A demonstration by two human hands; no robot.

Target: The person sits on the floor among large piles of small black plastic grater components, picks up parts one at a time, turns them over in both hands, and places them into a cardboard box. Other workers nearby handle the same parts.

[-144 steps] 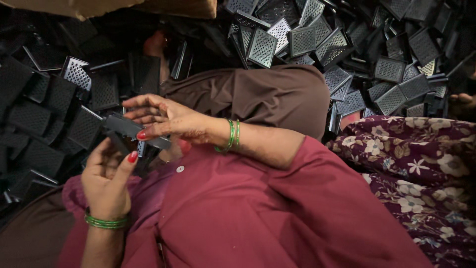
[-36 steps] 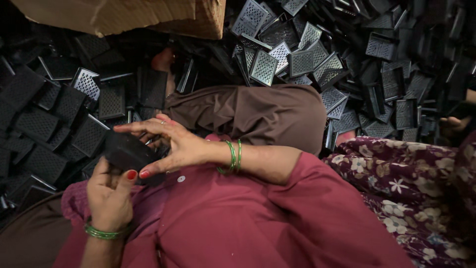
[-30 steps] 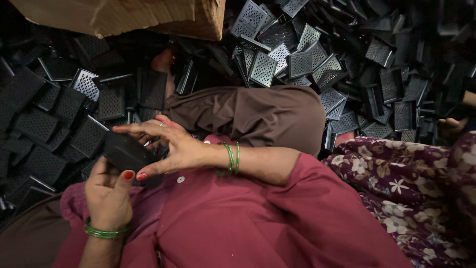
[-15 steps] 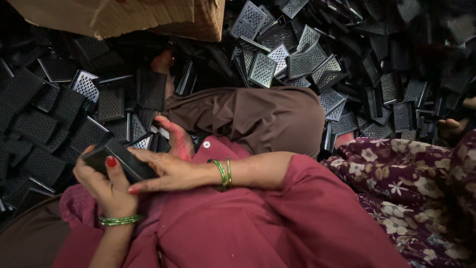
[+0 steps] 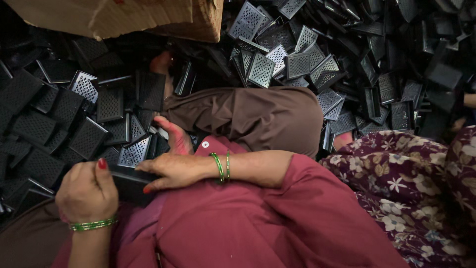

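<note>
I am sitting low among a heap of black perforated trays (image 5: pixel 89 134), knees up under brown trousers (image 5: pixel 258 116) and a maroon tunic (image 5: pixel 238 223). My left hand (image 5: pixel 87 193), at about eight o'clock in view, is closing around the near end of one black tray (image 5: pixel 130 181), thumb laid on top, green bangles (image 5: pixel 94 225) sitting at the wrist. My right hand (image 5: pixel 171 168) is crossing over from three o'clock and resting flat on the same tray's far edge, fingers spread and pressing rather than wrapping, probably steadying it against my lap so the piece does not twist. The tray is lying nearly level between both hands, just above the tunic, touching both. A cardboard box (image 5: pixel 129 17) is hanging over the pile at twelve o'clock; floral cloth (image 5: pixel 406 188) is lying at four o'clock. Compared with half a second ago, the tray is sitting lower and flatter, and my right hand is lying more squarely on it.
</note>
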